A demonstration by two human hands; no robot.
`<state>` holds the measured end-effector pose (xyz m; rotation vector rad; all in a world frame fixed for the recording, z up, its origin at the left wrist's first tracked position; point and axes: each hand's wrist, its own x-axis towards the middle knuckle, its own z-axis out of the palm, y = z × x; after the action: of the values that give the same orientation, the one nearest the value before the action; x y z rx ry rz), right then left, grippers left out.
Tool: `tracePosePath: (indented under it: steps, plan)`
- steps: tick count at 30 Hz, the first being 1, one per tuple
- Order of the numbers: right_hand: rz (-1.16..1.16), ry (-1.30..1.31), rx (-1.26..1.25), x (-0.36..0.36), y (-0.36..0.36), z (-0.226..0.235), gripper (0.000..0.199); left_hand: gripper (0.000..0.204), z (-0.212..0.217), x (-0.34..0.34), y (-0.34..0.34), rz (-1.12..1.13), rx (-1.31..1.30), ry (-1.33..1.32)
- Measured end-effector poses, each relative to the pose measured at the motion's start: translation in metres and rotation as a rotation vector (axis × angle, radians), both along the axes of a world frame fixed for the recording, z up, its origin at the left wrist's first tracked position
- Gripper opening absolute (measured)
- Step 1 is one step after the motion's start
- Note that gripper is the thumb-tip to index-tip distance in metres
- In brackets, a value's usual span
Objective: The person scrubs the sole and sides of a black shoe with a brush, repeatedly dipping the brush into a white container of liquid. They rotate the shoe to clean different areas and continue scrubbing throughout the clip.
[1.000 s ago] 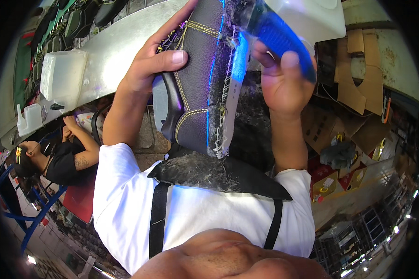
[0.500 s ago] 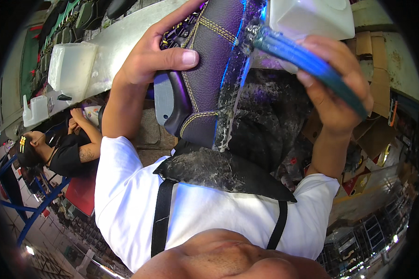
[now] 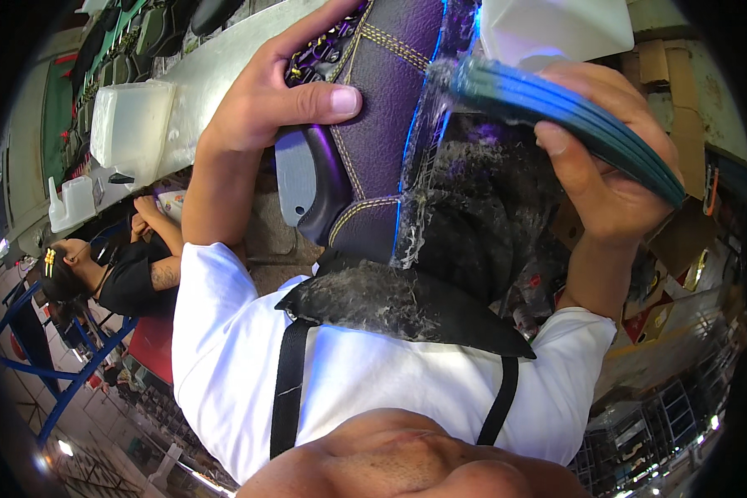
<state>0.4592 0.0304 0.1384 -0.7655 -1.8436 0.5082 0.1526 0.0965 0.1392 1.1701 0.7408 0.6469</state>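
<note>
A dark leather shoe upper (image 3: 386, 108) with yellow double stitching sits on a grey shoe last (image 3: 292, 174). My left hand (image 3: 266, 104) grips it over the laced side, thumb pressed on the leather. Its underside edge (image 3: 415, 183) faces right, streaked with whitish residue and lit along a blue line. In my right hand (image 3: 606, 141) is a blue-green brush (image 3: 556, 104), its long handle lying across the palm. The brush's whitish, clotted tip (image 3: 448, 76) touches that edge near the upper cross-stitching. The shoe's far end is cut off by the top of the picture.
A black, residue-covered apron (image 3: 390, 307) lies over my front. Pale plastic containers stand at left (image 3: 129, 133) and top right (image 3: 556, 29). A small white bottle (image 3: 72, 203) is on the bench edge. Another person (image 3: 116, 266) sits at left. Cardboard boxes (image 3: 681, 116) are at right.
My right hand has shifted slightly right and down, the brush swinging flatter with its tip still at the shoe's edge. The shoe and my left hand have moved slightly right in view.
</note>
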Motion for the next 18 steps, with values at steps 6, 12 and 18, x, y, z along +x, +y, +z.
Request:
tracePosePath:
  steps: [6,12,18]
  plan:
    - [-0.07,-0.041,0.171,-0.013,-0.002,-0.008,0.029,0.116,0.003,0.001,0.001,0.03,-0.01,-0.005]
    - [0.142,0.035,0.027,-0.008,-0.001,-0.016,0.028,0.116,0.003,0.007,0.006,0.046,0.016,-0.007]
    - [0.24,0.026,-0.098,-0.005,-0.003,-0.017,0.032,0.114,0.002,0.005,0.009,0.016,-0.021,-0.108]
